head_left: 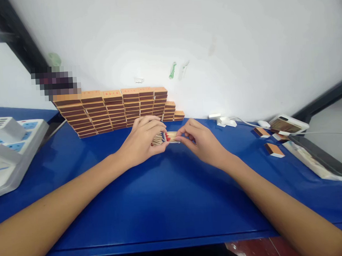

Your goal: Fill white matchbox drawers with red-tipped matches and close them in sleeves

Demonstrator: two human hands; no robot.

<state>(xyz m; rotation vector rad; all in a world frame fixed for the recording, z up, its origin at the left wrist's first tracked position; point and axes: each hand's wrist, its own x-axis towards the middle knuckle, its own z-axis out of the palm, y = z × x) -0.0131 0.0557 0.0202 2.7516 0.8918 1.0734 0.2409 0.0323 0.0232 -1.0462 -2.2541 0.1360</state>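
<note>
Between my hands, a small open matchbox tray point(171, 136) holds red-tipped matches lying lengthwise. My left hand point(145, 139) curls round a bundle of matches point(158, 139), whose plain ends show under its fingers, and its fingertips touch the tray's left end. At the tray's right end, my right hand point(196, 140) pinches with thumb and forefinger. Behind them stands a stepped wall of stacked matchboxes point(115, 110), with brown striking sides facing me and orange tops.
A white power strip point(31, 150) with plugs lies on the blue table point(163, 204) at left. Loose matchboxes point(274, 150), a power bank point(289, 125), a cable, white adapters point(225, 120) and a dark flat object with a pouch point(318, 156) are at right.
</note>
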